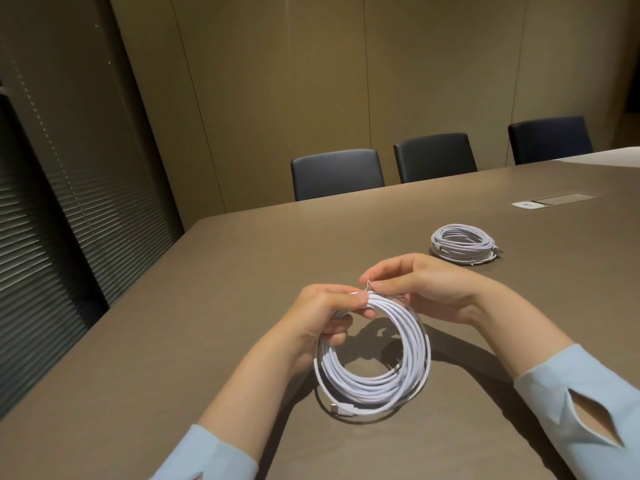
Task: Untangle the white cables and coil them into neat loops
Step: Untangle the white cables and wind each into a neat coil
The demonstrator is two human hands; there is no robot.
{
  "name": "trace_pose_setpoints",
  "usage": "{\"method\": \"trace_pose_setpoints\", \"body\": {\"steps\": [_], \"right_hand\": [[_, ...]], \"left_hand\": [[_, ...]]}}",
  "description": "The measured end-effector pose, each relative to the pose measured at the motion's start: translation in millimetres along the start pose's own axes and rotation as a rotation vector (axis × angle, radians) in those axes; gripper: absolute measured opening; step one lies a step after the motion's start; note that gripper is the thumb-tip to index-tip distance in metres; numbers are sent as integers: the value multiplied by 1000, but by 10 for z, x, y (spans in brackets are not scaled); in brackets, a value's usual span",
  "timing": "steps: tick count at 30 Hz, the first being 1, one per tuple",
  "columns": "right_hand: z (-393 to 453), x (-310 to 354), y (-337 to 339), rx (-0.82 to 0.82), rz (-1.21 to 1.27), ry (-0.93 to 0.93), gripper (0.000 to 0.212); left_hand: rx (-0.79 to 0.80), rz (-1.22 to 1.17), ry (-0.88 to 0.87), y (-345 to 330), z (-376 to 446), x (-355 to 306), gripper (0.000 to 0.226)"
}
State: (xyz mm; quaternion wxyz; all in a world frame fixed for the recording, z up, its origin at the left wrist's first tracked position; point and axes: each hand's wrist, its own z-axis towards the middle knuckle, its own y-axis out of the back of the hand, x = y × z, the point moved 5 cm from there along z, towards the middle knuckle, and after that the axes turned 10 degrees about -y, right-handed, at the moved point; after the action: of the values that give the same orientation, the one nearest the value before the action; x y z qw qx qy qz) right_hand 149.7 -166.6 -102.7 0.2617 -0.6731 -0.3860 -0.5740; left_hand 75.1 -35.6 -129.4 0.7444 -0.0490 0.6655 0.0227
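You've got the white cable coil (377, 355) held up on edge over the brown table (173, 323), its bottom loops and a loose connector end right down at the tabletop, close to your edge of it. Your left hand (323, 313) is wrapped around the top-left of the coil, thumb pressed flat over the bundled strands and the other fingers curled in behind them. Your right hand (412, 284) sits at the very top of the coil, just beside your left thumb, fingertips pinching a thin twist tie (368, 283) that sticks up from the bundle. Can't tell if the tie goes all the way round the strands, it's too small to make out. A second white coil (464, 248) lies flat on the table, well beyond your right hand and off to the right, all looped up. Further out on the table past that one there's a flush socket panel (554, 201), and three dark chairs (337, 174) line the table's far edge. Both light blue sleeves (581, 407) hang over the table's near edge.
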Motion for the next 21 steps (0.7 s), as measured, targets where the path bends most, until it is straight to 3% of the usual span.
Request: {"method": "trace_pose_setpoints", "body": {"steps": [11, 15, 21], "right_hand": [[-54, 105, 14, -309, -310, 220, 3], [-98, 185, -98, -256, -508, 360, 7], [-99, 134, -294, -50, -539, 283, 4]], "left_hand": [[22, -287, 137, 62, -2, 90, 11], [212, -429, 314, 59, -74, 114, 6], [388, -497, 497, 111, -164, 194, 22]]}}
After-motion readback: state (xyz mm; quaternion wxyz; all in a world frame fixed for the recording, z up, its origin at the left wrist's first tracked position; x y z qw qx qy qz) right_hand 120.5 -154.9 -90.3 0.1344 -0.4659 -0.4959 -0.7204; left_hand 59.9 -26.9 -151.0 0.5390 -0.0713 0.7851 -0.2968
